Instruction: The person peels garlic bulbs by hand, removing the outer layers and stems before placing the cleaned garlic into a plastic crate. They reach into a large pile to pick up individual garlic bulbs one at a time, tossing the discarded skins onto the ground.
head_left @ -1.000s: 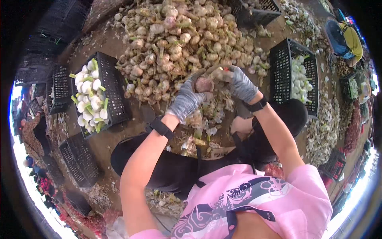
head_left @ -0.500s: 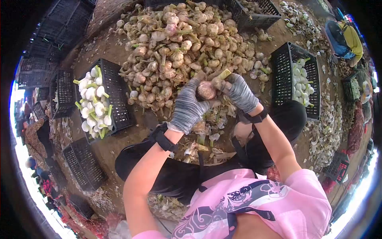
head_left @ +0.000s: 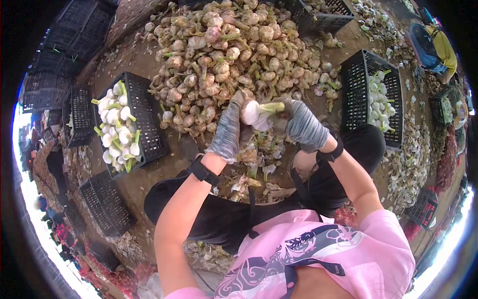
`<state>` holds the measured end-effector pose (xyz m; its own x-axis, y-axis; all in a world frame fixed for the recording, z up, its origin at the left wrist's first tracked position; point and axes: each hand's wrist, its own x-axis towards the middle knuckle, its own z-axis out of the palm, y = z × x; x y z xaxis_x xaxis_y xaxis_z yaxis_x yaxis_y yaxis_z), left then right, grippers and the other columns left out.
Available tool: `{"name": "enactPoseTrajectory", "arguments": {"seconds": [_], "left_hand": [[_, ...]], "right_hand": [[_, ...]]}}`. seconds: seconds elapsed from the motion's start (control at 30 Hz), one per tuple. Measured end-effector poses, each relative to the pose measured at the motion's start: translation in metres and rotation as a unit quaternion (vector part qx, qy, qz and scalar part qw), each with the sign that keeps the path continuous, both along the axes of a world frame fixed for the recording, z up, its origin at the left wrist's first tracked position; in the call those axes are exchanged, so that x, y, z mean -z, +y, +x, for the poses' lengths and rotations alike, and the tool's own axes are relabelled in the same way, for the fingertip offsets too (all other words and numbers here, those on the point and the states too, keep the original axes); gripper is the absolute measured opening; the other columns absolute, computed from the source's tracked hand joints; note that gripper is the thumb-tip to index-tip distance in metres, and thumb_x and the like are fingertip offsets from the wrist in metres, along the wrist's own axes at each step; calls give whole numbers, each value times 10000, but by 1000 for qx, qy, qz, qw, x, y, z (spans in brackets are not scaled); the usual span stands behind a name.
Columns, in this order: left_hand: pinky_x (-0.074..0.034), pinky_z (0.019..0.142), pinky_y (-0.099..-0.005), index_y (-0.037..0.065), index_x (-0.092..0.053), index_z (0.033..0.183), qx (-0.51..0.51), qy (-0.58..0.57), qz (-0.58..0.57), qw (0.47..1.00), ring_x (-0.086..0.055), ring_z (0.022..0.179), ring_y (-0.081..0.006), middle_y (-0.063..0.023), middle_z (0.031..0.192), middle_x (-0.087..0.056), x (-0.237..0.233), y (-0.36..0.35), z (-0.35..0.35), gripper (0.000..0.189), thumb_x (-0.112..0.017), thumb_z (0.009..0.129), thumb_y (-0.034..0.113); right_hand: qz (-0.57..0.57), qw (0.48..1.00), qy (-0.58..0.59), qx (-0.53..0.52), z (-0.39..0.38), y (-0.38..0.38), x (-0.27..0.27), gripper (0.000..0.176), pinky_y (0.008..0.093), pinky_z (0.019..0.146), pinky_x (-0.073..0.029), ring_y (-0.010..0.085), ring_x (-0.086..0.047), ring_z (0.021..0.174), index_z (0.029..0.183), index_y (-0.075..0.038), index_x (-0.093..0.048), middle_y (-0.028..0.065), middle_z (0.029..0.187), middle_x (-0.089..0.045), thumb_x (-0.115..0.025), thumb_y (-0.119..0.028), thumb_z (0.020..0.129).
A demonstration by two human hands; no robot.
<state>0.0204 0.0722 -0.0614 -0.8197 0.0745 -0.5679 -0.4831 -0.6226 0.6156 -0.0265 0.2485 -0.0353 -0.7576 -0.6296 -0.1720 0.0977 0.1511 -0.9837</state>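
My left hand [head_left: 228, 124], in a grey striped glove, is closed around a garlic bulb [head_left: 250, 113]. The bulb's surface shows white, and its cut green stem [head_left: 272, 106] points right. Just right of the bulb is my right hand [head_left: 304, 124], gloved alike, its fingertips blurred near the stem's end. Loose pale garlic skin [head_left: 264, 122] stretches from the bulb towards these fingers, which look closed on it. Beyond both hands lies a big heap of unpeeled garlic [head_left: 214, 65], brownish and dirty, with short stems.
Black crates with white garlic stand at the left [head_left: 144, 129] and right [head_left: 351, 94]. Another crate [head_left: 323, 20] is at the back, and a dark crate [head_left: 107, 204] sits lower left. Peeled skins [head_left: 266, 152] litter the ground below my hands. A person in yellow [head_left: 440, 50] is far right.
The bulb was brownish and dirty and held in both hands; now it shows white. My right hand has moved a little right and down, pulling skin off along the stem.
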Motion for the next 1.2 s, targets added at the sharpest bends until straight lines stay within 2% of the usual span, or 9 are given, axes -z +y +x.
{"name": "enactPoseTrajectory", "arguments": {"seconds": [0.13,0.2,0.23,0.37,0.5,0.6,0.8,0.87,1.2], "left_hand": [[-531,656,-369,59,-567,935,25,-111,79,990,-613,759,-223,-108,849,-613,5,-18,-7,444,-483,822,481],[-527,644,-363,64,-581,955,136,-173,-12,975,-612,757,-210,-98,862,-617,2,-23,-10,457,-448,831,484],[-219,281,-180,154,-582,831,133,-189,-53,972,-412,353,-83,-7,516,-536,-15,-16,-7,468,-415,809,590],[-370,386,-235,110,-586,942,39,-48,-177,982,-496,480,-130,-46,636,-575,-3,-9,-5,493,-379,849,547],[-437,689,-298,26,-515,1095,26,271,-620,736,-506,741,-186,-101,859,-552,-8,12,5,548,-396,867,510],[-481,572,-251,37,-525,959,53,80,-186,978,-563,677,-147,-73,861,-577,-3,5,-4,544,-442,820,557],[-421,502,-258,69,-566,927,93,24,-50,994,-512,600,-125,-17,645,-528,1,-14,-12,536,-524,766,579],[-452,569,-289,35,-601,940,33,371,-625,686,-538,608,-170,-45,619,-550,-25,-13,-17,474,-672,701,439],[-460,675,-259,31,-625,871,149,228,-354,895,-558,755,-117,-44,832,-621,-56,-23,-12,194,-667,749,176]], "right_hand": [[78,972,221,-28,3,-3,2,249,335,626,-463,327,-578,705,934,-16,-597,195,778,-589,-618,-123,710],[144,971,177,-75,6,-1,-2,218,317,614,-458,244,-589,674,907,-19,-600,155,733,-600,-621,-126,719],[90,994,31,-56,8,-1,-2,215,297,607,-455,147,-565,659,920,-8,-587,99,710,-600,-615,-132,746],[-3,995,-89,51,6,2,17,203,281,638,-452,115,-546,691,937,7,-554,63,750,-598,-567,-143,801],[-2,997,-4,83,4,0,30,256,280,701,-445,127,-546,794,991,4,-519,67,873,-587,-575,-158,801],[-302,909,-266,107,11,-1,34,243,260,729,-453,127,-556,822,1002,7,-518,44,891,-590,-573,-112,798],[-180,975,-99,83,2,4,35,160,232,780,-447,118,-554,879,950,0,-572,41,963,-588,-562,-82,814],[-25,998,33,52,0,16,59,212,232,749,-441,114,-540,855,985,1,-566,36,943,-584,-550,-145,833],[-148,979,-22,139,-15,-5,37,201,236,666,-476,180,-595,735,942,-1,-569,76,826,-616,-568,-94,765]]}}
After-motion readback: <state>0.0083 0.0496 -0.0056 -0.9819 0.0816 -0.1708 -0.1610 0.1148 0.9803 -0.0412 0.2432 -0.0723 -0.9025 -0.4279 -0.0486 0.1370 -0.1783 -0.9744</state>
